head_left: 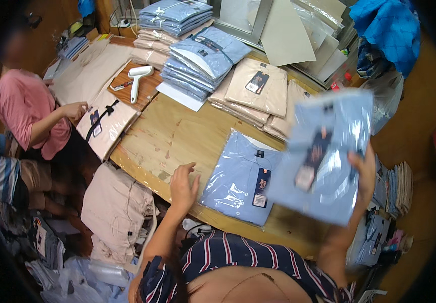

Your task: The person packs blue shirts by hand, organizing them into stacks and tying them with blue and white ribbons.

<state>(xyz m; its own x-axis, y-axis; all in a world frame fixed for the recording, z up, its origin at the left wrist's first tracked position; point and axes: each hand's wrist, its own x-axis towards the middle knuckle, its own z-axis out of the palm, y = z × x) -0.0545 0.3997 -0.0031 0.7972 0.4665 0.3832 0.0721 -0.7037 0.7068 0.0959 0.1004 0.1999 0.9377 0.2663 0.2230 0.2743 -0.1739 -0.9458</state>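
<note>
While the right hand (363, 171) grips a bagged blue shirt (324, 156) aloft, the open left hand (183, 186) rests on the surface (177, 136) beside another packaged blue shirt (240, 179); beige shirt stacks (258, 93) lie beyond

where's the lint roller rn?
Head view, upper left: the white lint roller lies on the wooden table, between the beige packaged shirt under a co-worker's hand and the blue shirt stack.

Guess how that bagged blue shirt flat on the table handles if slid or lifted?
The bagged blue shirt probably slides easily: its plastic bag looks glossy on the wooden table. Likely light, slightly floppy; the similar packet in the right hand stays fairly flat.
</note>
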